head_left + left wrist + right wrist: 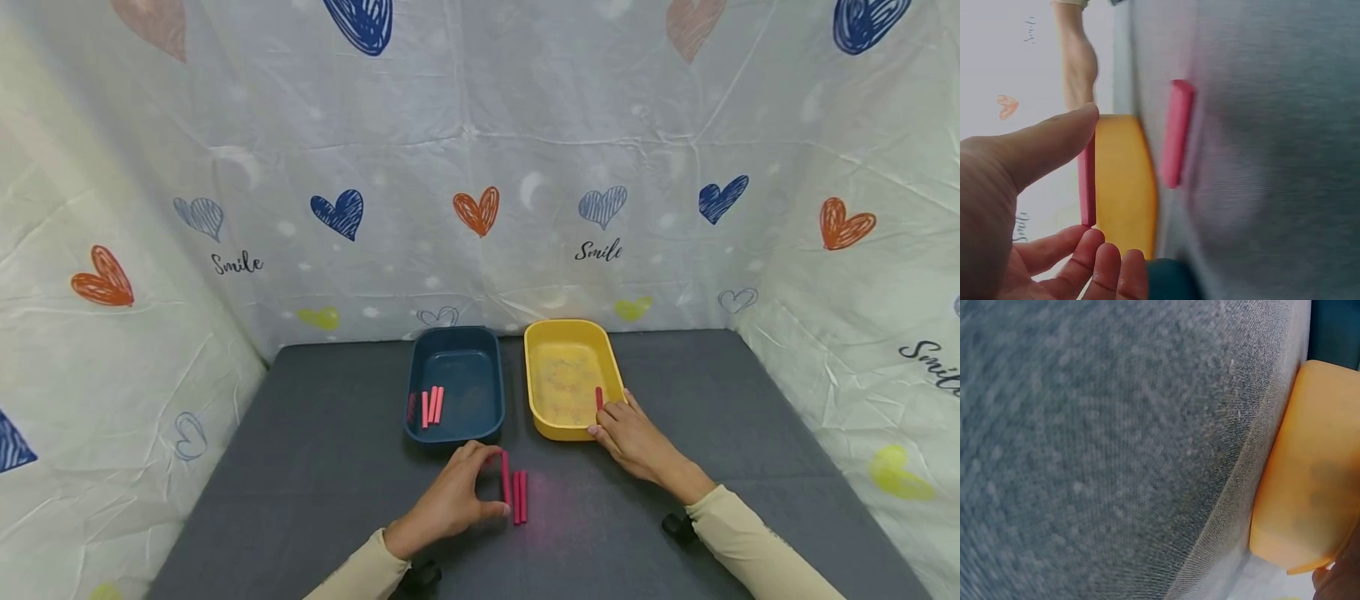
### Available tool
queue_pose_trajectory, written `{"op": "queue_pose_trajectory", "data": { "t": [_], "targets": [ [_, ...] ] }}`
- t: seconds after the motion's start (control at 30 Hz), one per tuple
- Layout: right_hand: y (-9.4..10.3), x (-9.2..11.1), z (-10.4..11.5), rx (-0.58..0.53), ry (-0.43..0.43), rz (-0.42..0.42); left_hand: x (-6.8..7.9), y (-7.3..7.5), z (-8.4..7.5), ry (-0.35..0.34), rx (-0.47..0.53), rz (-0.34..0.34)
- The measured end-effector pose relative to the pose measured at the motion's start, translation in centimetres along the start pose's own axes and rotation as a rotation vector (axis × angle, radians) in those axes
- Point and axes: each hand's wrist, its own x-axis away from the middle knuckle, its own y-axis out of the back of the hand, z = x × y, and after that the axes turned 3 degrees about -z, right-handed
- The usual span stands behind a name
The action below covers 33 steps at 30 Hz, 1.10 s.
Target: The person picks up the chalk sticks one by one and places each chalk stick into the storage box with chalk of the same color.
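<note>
Slippage at one end could drop the pink stick [506, 477] the left hand [446, 498] pinches — right hand [639, 443], grip unclear.

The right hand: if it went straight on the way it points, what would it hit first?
Most likely the inside of the yellow tray: the right hand, holding a red stick, reaches over the near right corner. Whether floor or far wall comes first, I can't tell.
</note>
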Motion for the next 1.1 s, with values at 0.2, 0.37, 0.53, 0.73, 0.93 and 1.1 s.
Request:
{"op": "queue_pose_trajectory", "data": {
  "t": [0.2,0.37,0.53,0.73,0.93,1.1],
  "targets": [
    [-0.1,-0.1,0.0,0.006,0.008,-0.009,-0.6,0.9,-1.4,-0.015,0.015,-0.024],
    [-0.2,-0.1,0.1,0.003,0.011,-0.003,-1.2,1.5,-2.2,-0.031,0.002,-0.044],
    [-0.1,-0.1,0.0,0.005,0.007,-0.003,-2.4,2.0,-2.9,-0.030,0.023,-0.067],
    [0.0,-0.2,-0.3,-0.004,0.013,-0.020,-4.3,2.3,-4.2,-0.040,0.061,-0.108],
    [-0.2,-0.1,-0.2,0.001,0.011,-0.008,-6.3,2.4,-5.0,-0.039,0.081,-0.113],
    [-0.2,0.0,-0.2,0.004,0.005,-0.006,-7.8,2.5,-5.4,-0.077,0.110,-0.131]
  ]
}}
